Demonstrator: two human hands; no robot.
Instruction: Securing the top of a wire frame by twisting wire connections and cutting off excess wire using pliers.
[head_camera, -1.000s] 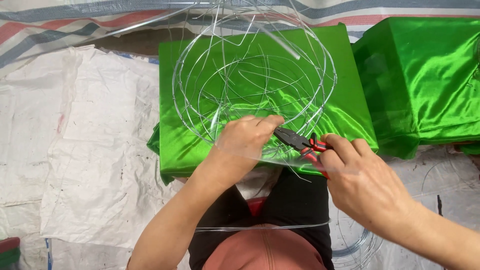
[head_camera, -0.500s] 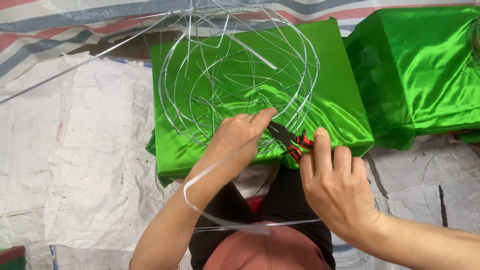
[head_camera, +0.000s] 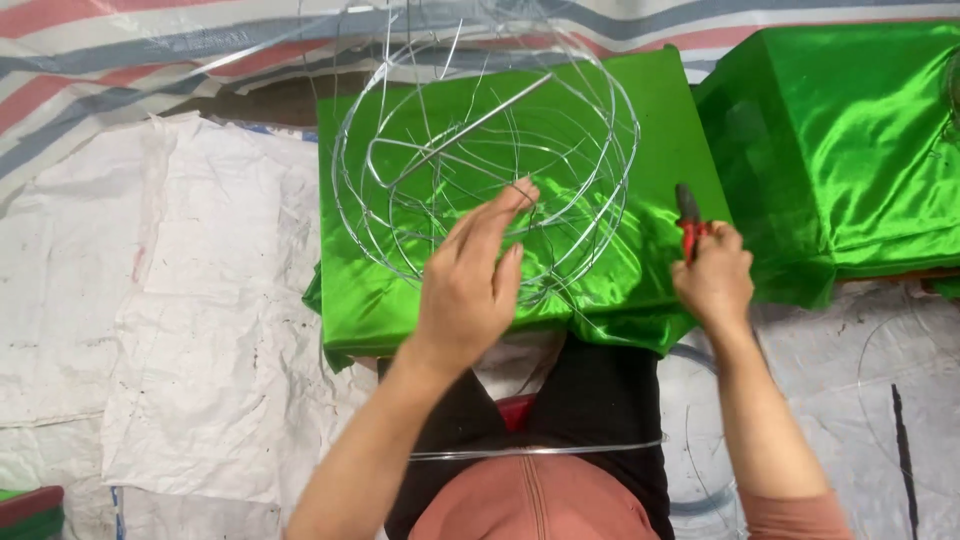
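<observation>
A round frame of bent silver wire (head_camera: 480, 160) stands on a box covered in shiny green cloth (head_camera: 660, 150). My left hand (head_camera: 470, 280) is raised in front of the frame's near side, fingers apart, its fingertips at the wires and gripping nothing that I can see. My right hand (head_camera: 712, 280) is off to the right of the frame, closed around red-handled pliers (head_camera: 688, 218) whose dark jaws point away from me over the green cloth.
A second green-covered box (head_camera: 850, 150) sits at the right. White woven sacking (head_camera: 150, 300) covers the floor, with striped cloth (head_camera: 120, 60) beyond. Loose wire hoops (head_camera: 900, 400) lie at the right, one wire (head_camera: 540, 452) crosses my lap.
My right hand has pulled the pliers away from the frame to the right. My left hand has let go of the wire, opened and lifted. The frame has shifted slightly right in view.
</observation>
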